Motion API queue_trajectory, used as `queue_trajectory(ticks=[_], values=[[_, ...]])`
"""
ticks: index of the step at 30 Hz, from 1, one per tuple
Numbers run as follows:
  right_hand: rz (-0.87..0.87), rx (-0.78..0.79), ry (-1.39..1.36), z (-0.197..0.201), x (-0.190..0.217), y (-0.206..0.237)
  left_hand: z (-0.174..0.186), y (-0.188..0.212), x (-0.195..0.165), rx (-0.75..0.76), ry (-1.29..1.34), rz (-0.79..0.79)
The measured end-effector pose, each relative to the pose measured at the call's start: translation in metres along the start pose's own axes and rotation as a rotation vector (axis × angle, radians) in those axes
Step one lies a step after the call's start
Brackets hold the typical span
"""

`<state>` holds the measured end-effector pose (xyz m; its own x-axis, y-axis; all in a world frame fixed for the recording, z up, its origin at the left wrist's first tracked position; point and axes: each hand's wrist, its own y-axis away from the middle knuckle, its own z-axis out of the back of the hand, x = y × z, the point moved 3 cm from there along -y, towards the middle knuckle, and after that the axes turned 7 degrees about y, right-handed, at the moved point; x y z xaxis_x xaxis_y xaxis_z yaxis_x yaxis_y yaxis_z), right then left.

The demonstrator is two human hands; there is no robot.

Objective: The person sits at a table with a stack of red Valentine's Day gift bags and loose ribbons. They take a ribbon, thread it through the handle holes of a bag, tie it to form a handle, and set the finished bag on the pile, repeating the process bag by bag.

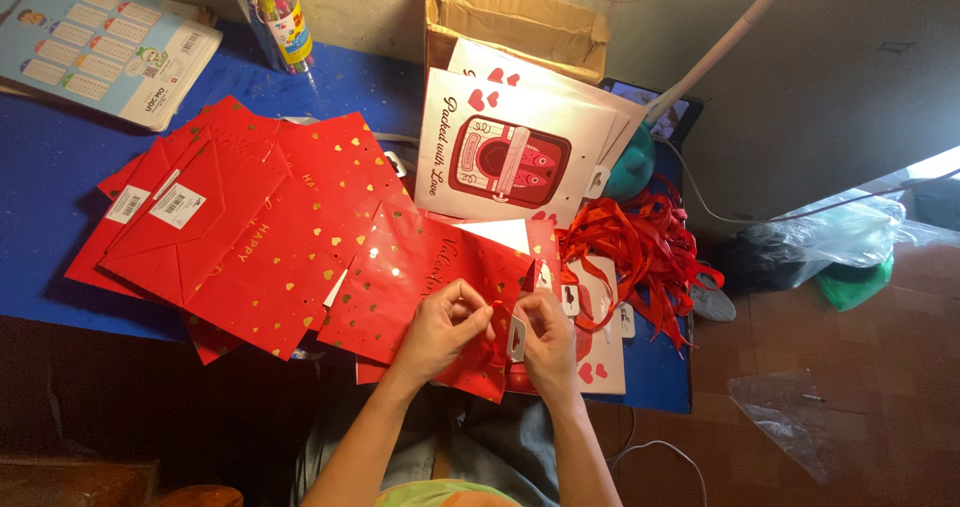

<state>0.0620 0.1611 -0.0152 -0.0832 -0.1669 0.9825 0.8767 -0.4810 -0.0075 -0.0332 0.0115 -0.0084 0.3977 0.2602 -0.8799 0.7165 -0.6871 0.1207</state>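
1. The blue table [60, 182] fills the left and middle of the view and carries nearly everything; its near edge lies just in front of the person, so both hands work at that edge.

2. A fanned stack of flat red gift bags [250, 227], printed with gold hearts, lies spread across the left half, overlapping like cards, which judging by the spread keeps each one easy to lift off.

3. An open cardboard box [515, 22] stands at the far edge against the wall, and white cards with a red picture [505, 147] lean in front of it, tilted toward the person.

4. A loose heap of red ribbons [640, 247] lies at the right end, just beside the working spot, within short reach of the right hand.

5. The red bag in hand [430, 287] lies flat at the near edge, its top pointing at the person, partly over white heart-printed cards.

6. The left hand [440, 327] rests on that bag, fingers curled and pinched on something small and red at the bag's top edge; it looks like a ribbon end, though it is too small to be sure.

7. The right hand [548, 342] is closed in a pinch beside it, with a small white hang tag [516, 339] just at its thumb; the two hands nearly touch.
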Motion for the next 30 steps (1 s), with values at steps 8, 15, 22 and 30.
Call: queue_trajectory(ticks=[8, 15, 22, 30], values=[[0.057, -0.037, -0.062, 0.004, -0.017, 0.002, -0.014, 0.007, -0.021, -0.105, -0.251, -0.014], [-0.099, 0.083, -0.007, 0.010, -0.006, -0.003, -0.020, 0.017, -0.046, -0.193, -0.664, -0.171], [-0.255, 0.177, 0.141, 0.020, 0.015, -0.002, -0.025, 0.016, -0.048, -0.194, -0.765, -0.436], [-0.233, 0.025, 0.149, 0.017, 0.006, -0.005, -0.023, 0.013, -0.034, -0.251, -0.575, -0.181]])
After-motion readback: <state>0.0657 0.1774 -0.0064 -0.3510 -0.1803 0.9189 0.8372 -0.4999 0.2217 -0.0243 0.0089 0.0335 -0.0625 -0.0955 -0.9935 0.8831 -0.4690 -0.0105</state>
